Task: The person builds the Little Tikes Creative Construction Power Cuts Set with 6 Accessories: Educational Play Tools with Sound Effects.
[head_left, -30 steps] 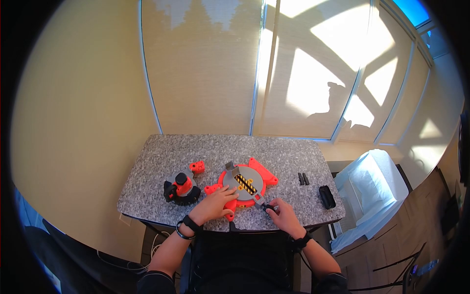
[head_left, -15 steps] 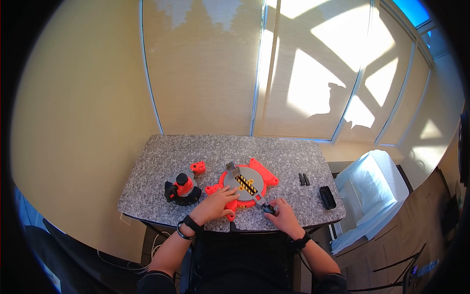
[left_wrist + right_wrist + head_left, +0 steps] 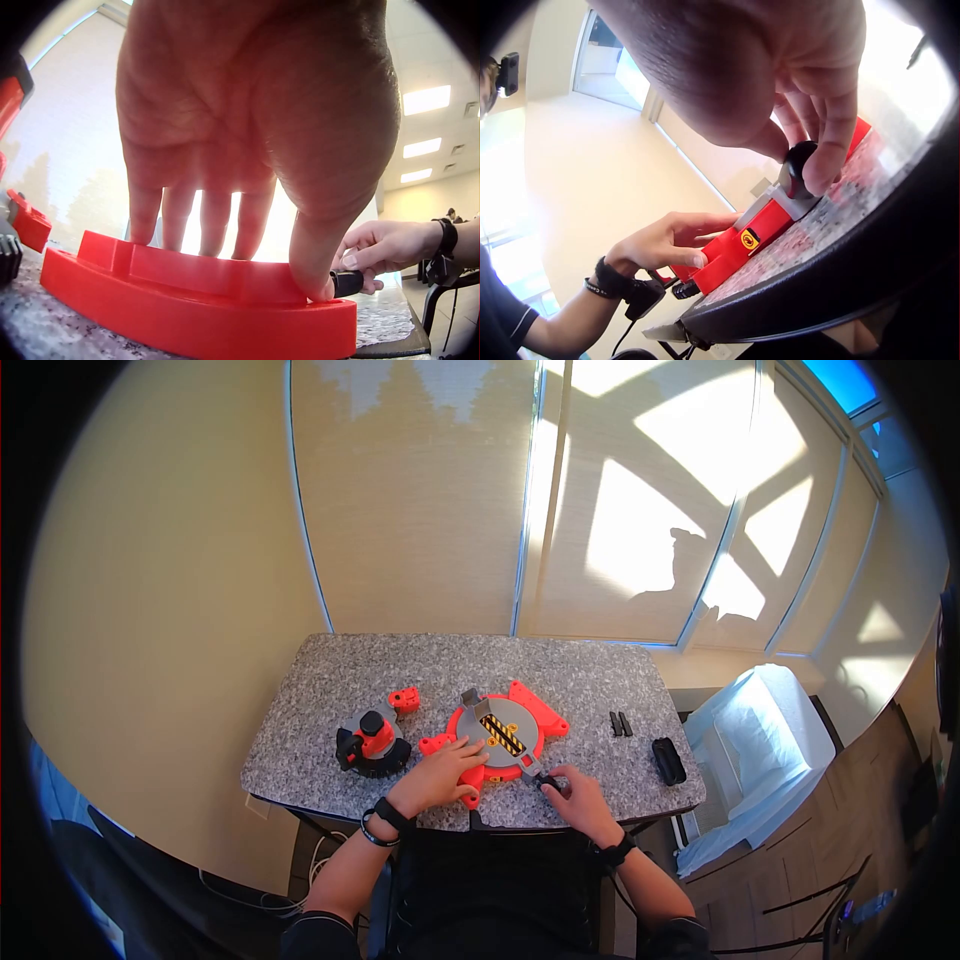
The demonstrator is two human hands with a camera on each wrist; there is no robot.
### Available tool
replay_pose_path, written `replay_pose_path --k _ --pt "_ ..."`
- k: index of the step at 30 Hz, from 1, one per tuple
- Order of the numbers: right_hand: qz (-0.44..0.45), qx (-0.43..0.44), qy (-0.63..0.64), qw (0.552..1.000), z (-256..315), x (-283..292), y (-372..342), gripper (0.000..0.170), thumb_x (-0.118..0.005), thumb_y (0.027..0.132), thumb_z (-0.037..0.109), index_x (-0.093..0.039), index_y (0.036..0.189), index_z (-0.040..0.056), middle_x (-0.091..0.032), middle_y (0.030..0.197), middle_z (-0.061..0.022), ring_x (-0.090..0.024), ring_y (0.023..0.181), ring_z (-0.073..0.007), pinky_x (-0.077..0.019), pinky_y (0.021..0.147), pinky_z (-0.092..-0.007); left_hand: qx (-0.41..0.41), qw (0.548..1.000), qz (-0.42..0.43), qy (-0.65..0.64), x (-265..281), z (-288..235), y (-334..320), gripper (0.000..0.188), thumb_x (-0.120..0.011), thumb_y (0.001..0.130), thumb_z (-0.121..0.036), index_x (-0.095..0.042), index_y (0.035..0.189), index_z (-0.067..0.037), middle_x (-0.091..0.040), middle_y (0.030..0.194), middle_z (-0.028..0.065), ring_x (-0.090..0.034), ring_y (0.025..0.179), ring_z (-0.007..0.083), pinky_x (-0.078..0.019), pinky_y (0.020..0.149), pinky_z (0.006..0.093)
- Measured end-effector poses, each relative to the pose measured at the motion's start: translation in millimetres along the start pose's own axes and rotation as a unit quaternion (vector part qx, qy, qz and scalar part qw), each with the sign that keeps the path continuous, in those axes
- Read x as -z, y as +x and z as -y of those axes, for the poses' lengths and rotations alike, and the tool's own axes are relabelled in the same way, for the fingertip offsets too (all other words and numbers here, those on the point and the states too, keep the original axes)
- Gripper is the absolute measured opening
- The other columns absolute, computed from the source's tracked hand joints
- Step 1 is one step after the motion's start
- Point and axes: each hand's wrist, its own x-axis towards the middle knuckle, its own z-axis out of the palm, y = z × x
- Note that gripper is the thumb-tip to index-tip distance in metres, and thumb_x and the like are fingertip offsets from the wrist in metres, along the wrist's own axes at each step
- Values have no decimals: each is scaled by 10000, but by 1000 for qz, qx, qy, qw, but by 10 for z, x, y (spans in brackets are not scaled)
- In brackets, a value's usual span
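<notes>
A red miter saw base [image 3: 538, 713] with a round grey turntable [image 3: 510, 718] lies on the table, a yellow-and-black striped strip across its middle. My left hand [image 3: 440, 777] rests on the near left part of the base. Its fingers [image 3: 216, 225] point straight down onto the red plastic, with the thumb at the front end. At the turntable's near right, my right hand [image 3: 583, 803] pinches the black knob [image 3: 798, 166] on the grey arm between thumb and fingers. The fingers cover part of the knob.
To the left stands the red-and-black saw head [image 3: 374, 737], a red block [image 3: 404, 701] behind it. Two small black pieces [image 3: 621, 726] and a black case [image 3: 668, 762] lie at the right on the granite-patterned table [image 3: 400, 655]. A chair under a pale cover [image 3: 770, 730] stands beyond.
My right fingers opened a little around the knob half a second ago, showing more of it, and have closed over it again. The left hand and the base have stayed in place.
</notes>
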Motion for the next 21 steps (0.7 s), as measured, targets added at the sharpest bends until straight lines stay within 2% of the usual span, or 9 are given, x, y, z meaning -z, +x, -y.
replay_pose_path --k 1,7,14,19,21 --pt "2 10 -25 1000 78 26 -8 332 -786 884 200 -626 1121 29 -685 1007 -177 -700 721 -290 -565 694 -414 -1 1000 -2 1 -5 4 0 722 -823 815 -242 -548 1460 -67 -453 1582 131 -360 1487 378 -379 1190 466" --pt "4 18 -8 1000 80 25 -3 385 -826 841 179 -622 1129 27 -640 1069 -155 -695 723 -266 -568 693 -405 -1 1000 0 2 0 2 -1 726 -822 819 -247 -543 1466 -72 -452 1584 128 -358 1489 378 -375 1194 465" --pt "-18 23 22 999 -45 -47 -2 318 -776 877 134 -620 1131 25 -704 997 -170 -698 706 -293 -569 694 -412 3 1000 4 3 15 -13 1 727 -821 820 -249 -543 1470 -81 -452 1587 123 -357 1491 382 -376 1195 464" --pt "-14 22 7 1000 -80 -58 -9 353 -737 906 134 -639 1227 23 -739 934 -189 -697 694 -335 -569 695 -430 1 1000 3 4 6 -4 -1 727 -819 823 -255 -542 1471 -77 -447 1589 130 -356 1491 383 -379 1194 464" --pt "-8 9 -7 1000 -62 -52 -13 377 -749 899 146 -644 1241 28 -732 985 -192 -697 693 -321 -571 694 -419 0 1000 3 6 2 1 3 728 -819 824 -257 -542 1471 -75 -446 1589 132 -356 1491 384 -381 1192 464"
